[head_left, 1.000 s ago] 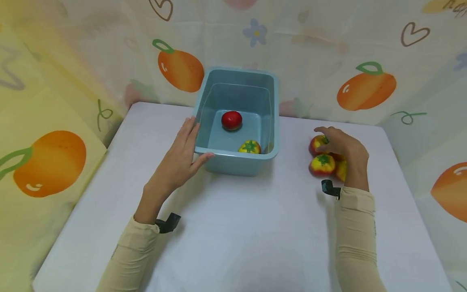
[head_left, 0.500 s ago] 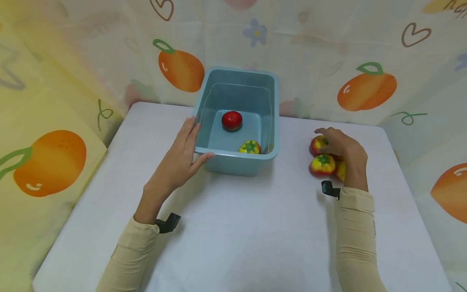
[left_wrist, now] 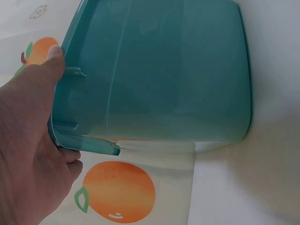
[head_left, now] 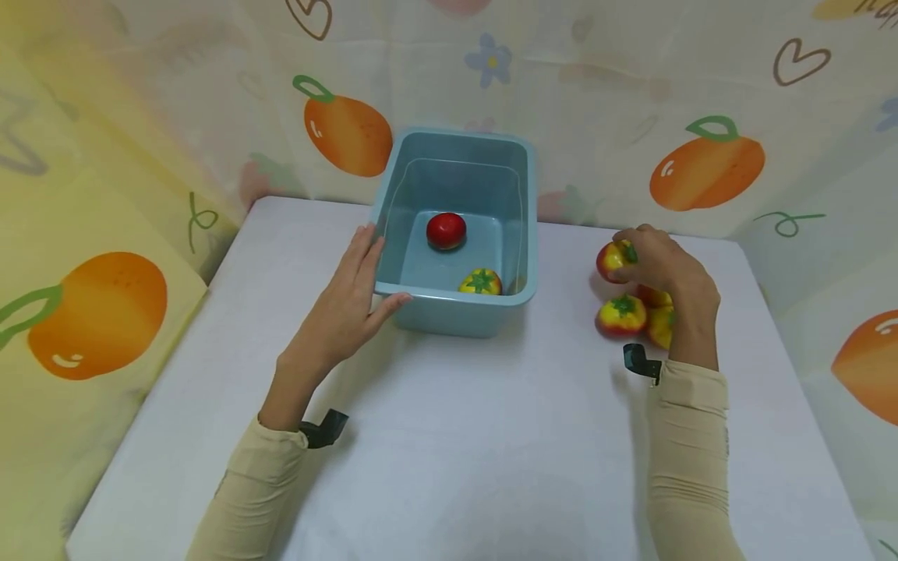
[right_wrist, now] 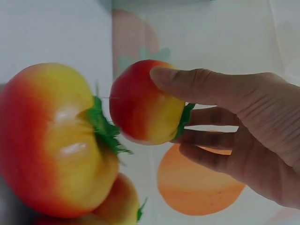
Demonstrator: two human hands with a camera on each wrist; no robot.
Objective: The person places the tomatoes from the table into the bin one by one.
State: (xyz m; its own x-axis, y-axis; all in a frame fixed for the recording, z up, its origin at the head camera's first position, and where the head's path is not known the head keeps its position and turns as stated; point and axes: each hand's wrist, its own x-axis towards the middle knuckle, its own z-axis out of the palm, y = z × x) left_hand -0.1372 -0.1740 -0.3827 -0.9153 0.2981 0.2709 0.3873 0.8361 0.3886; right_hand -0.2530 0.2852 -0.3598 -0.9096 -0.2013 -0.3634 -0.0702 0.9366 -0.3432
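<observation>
Fruit, red and yellow with a green leafy top [head_left: 612, 263], has shifted since the frame half a second earlier: it then sat against the pile, and now stands apart from it, nearer the back edge of the desk [head_left: 505, 444]. Right hand [head_left: 662, 265] moved with it, thumb and fingers pinching it; it appears lifted, judging by the shadow beneath. Three similar pieces remain on the desk in a touching group: front fruit [head_left: 621, 315], yellow fruit [head_left: 660, 326] and rear fruit [head_left: 654, 296], partly hidden. Consequence, as judged: one piece is free of the group and under control. Blue tub [head_left: 449, 318] unchanged, holding a plain red piece [head_left: 446, 231] and a yellow-topped piece [head_left: 480, 282], well apart from the held one. Left hand [head_left: 344, 292] has not moved; fingers extended along the tub's left side, thumb on the near rim. Writing: cropped lettering [head_left: 885, 11] on the backdrop, upper right, perhaps "app"; no brand or label legible on fruit or tub
</observation>
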